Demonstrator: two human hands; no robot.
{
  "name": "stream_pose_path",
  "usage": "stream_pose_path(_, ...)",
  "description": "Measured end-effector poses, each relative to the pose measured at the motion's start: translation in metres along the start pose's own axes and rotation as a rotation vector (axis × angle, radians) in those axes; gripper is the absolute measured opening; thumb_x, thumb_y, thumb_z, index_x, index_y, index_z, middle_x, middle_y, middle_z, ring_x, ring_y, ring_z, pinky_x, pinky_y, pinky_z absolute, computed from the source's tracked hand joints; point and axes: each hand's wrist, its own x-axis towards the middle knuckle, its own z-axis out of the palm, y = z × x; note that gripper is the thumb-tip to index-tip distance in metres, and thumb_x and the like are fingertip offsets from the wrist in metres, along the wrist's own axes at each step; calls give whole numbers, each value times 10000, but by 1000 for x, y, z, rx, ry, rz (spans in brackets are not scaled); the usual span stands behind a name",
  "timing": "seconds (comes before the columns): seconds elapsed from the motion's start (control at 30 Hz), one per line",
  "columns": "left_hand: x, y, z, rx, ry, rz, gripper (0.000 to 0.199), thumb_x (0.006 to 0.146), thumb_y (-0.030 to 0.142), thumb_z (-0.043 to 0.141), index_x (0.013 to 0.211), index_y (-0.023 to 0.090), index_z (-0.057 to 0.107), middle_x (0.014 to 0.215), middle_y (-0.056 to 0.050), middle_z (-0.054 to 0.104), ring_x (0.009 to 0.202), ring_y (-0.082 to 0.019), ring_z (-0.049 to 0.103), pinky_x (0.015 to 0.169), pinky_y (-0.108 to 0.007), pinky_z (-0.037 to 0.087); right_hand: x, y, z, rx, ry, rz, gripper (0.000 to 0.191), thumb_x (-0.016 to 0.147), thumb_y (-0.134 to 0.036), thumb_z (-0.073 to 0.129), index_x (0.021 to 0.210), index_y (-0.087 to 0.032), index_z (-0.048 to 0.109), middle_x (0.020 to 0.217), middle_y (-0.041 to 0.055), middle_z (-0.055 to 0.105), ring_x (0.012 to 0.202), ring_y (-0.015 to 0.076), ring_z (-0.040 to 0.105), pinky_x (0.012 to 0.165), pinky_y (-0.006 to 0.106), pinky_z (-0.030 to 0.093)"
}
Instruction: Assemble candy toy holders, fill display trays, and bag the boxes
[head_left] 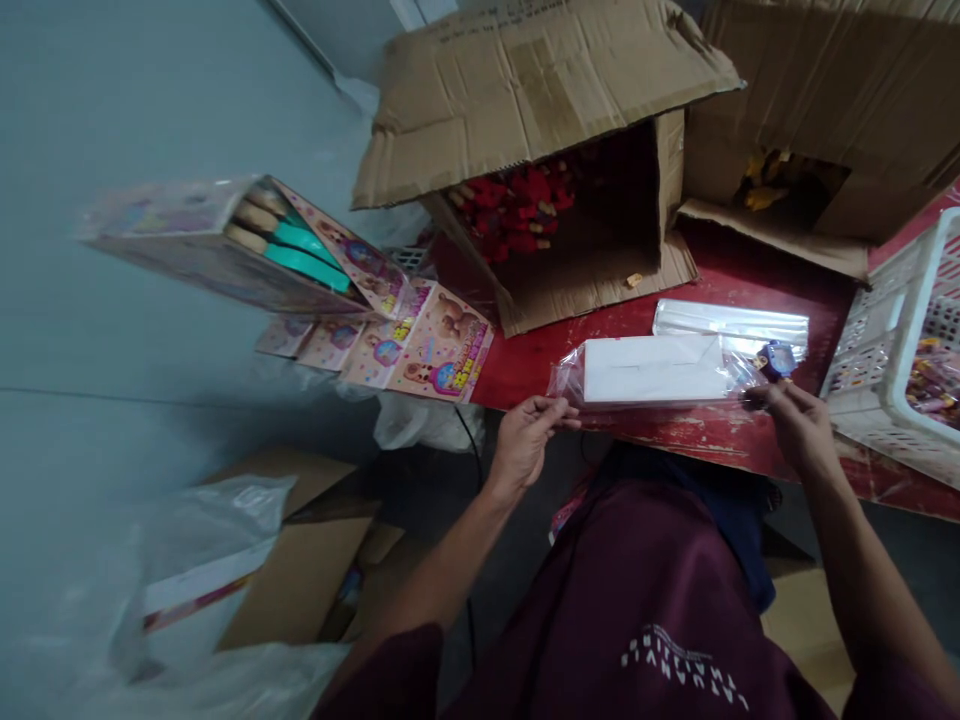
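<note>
A white box (651, 369) in a clear plastic wrapper lies near the front edge of the red table. My left hand (528, 437) pinches the wrapper's left end between thumb and fingers. At the other end, my right hand (795, 415) has its fingers closed on the plastic. Just beyond the right fingers sits a small blue-purple toy watch (775, 358). Behind the box lies a flat stack of clear plastic sleeves (731, 322), partly covered by it.
An open cardboard box (592, 285) holds red toy pieces; another carton (795, 110) shows yellow ones. A white plastic basket (862, 350) stands at the right. Printed boxes (452, 345) line the table's left end, a wrapped display box (225, 240) above them. Cartons (300, 570) lie below.
</note>
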Motion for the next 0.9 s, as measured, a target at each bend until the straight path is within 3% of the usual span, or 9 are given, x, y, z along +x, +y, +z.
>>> stream_pose_path(0.13, 12, -31, -4, 215, 42, 200, 359, 588, 298, 903, 818, 173, 656, 698, 18, 681, 633, -115, 615, 660, -247, 488, -4, 10, 2, -34, -46, 5, 328, 755, -434, 863, 957, -207, 737, 853, 13, 720, 711, 134, 647, 679, 269, 543)
stream_pose_path(0.27, 33, -56, 0, 347, 106, 380, 244, 654, 292, 811, 740, 194, 605, 680, 26, 621, 635, -122, 562, 637, -250, 449, -1, 28, 8, -258, -16, -192, 243, 871, -423, 745, 954, -200, 695, 856, 30, 708, 772, 163, 659, 727, 305, 540)
stream_pose_path(0.4, 57, -62, 11, 370, 180, 473, 221, 706, 307, 774, 774, 200, 594, 716, 13, 609, 647, -136, 567, 638, -262, 458, 14, 47, 24, -489, 261, -378, 213, 919, -391, 659, 1007, -198, 680, 951, 69, 721, 862, 200, 679, 802, 363, 557)
stream_pose_path(0.5, 65, -61, 10, 360, 170, 507, 217, 723, 316, 774, 819, 193, 624, 764, -3, 639, 696, -152, 602, 701, -286, 493, 24, 53, 34, -525, 392, -395, 257, 926, -405, 644, 1053, -187, 687, 1002, 94, 724, 884, 212, 682, 846, 401, 564)
stream_pose_path(0.57, 61, -59, 2, 340, 172, 517, 210, 759, 342, 764, 845, 190, 647, 843, -27, 676, 800, -178, 648, 808, -323, 519, 20, 51, 37, -467, 469, -333, 321, 929, -409, 652, 1149, -176, 676, 1063, 113, 726, 871, 216, 688, 814, 407, 573)
stream_pose_path(0.63, 48, -53, -4, 336, 272, 574, 188, 817, 361, 727, 852, 194, 648, 985, -58, 697, 955, -209, 669, 922, -368, 518, 5, 41, 40, -419, 625, -314, 375, 948, -383, 642, 1265, -184, 640, 1149, 132, 708, 944, 242, 694, 830, 437, 580)
stream_pose_path(0.73, 22, -39, 5, 471, 448, 819, 181, 882, 374, 687, 934, 204, 651, 1214, -100, 667, 1215, -264, 618, 1112, -471, 443, -29, 16, 57, -496, 800, -557, 395, 952, -287, 637, 1345, -265, 601, 1232, 120, 666, 1183, 304, 637, 1017, 561, 526)
stream_pose_path(0.8, 13, -28, 26, 622, 323, 944, 256, 875, 390, 722, 1059, 217, 677, 1326, -121, 651, 1346, -304, 555, 1231, -545, 311, -42, -1, 81, -564, 608, -720, 400, 944, -235, 625, 1333, -326, 601, 1242, 101, 668, 1244, 311, 612, 1098, 590, 476)
stream_pose_path(0.9, 24, -20, 60, 788, -27, 882, 424, 829, 436, 802, 1214, 280, 716, 1441, -106, 642, 1473, -375, 450, 1294, -638, 57, -32, -12, 123, -619, 143, -639, 331, 967, -260, 566, 1285, -314, 644, 1282, 106, 694, 1287, 314, 598, 1126, 576, 449)
